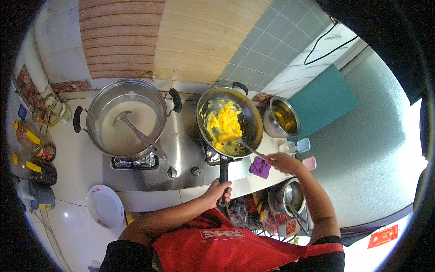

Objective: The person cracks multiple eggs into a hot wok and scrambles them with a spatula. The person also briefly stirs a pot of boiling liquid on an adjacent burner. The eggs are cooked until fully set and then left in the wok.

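My left hand (218, 193) is closed around the black handle of a frying pan (253, 119), which sits over the right burner. Scrambled egg (226, 122) lies in the pan, mostly in its left half. In my right hand (281, 162) is the handle of a spatula (251, 149), whose blade rests at the lower edge of the egg, partly hidden by it. Left of the pan, a large two-handled steel pot (92, 127) holds a whitish liquid, with a metal ladle (139, 134) leaning in it.
A steel bowl of yellow oil (272, 124) stands right of the pan, near a purple cloth (260, 167). A white floral bowl (105, 206) and several bottles (35, 141) are at left. Below the counter's right part is a rack holding a steel pot (279, 197).
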`<state>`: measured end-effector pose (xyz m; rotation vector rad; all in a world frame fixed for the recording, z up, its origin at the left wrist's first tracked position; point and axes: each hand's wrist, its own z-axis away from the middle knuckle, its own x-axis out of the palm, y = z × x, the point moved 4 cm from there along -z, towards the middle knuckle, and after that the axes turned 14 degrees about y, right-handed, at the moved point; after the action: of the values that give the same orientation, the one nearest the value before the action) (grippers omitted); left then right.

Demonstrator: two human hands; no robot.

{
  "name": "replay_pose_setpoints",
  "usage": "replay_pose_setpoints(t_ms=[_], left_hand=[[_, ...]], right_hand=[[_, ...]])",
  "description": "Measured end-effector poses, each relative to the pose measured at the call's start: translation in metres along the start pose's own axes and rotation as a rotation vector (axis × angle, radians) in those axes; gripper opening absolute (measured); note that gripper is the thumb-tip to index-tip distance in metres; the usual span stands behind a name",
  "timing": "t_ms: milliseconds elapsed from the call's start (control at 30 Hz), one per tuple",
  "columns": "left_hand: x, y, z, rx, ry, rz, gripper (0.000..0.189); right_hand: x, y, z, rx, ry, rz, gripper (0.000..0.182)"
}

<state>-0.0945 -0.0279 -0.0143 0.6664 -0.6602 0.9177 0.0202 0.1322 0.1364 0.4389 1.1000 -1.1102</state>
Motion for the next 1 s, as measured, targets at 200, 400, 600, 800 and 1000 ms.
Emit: replay_pose_setpoints(t_ms=[200, 400, 600, 800, 1000], left_hand=[[0.001, -0.003, -0.002, -0.009, 0.001, -0.031, 0.016], [-0.001, 0.002, 0.003, -0.008, 0.048, -0.053, 0.015], [-0.002, -0.007, -0.004, -0.004, -0.001, -0.046, 0.016], [0.000, -0.001, -0.002, 0.023, -0.010, -0.029, 0.018], [0.004, -0.001, 0.002, 0.004, 0.018, -0.045, 0.018]], right_hand=[[0.026, 0.008, -0.067, -0.266, 0.443, 0.024, 0.028], [-0.023, 0.002, 0.002, 0.121, -0.091, 0.031, 0.028], [0.008, -0.025, -0.029, -0.215, 0.172, -0.019, 0.033], [-0.021, -0.048, 0.005, 0.016, -0.187, 0.210, 0.036], [0.002, -0.053, -0.053, -0.094, 0.154, 0.109, 0.032]])
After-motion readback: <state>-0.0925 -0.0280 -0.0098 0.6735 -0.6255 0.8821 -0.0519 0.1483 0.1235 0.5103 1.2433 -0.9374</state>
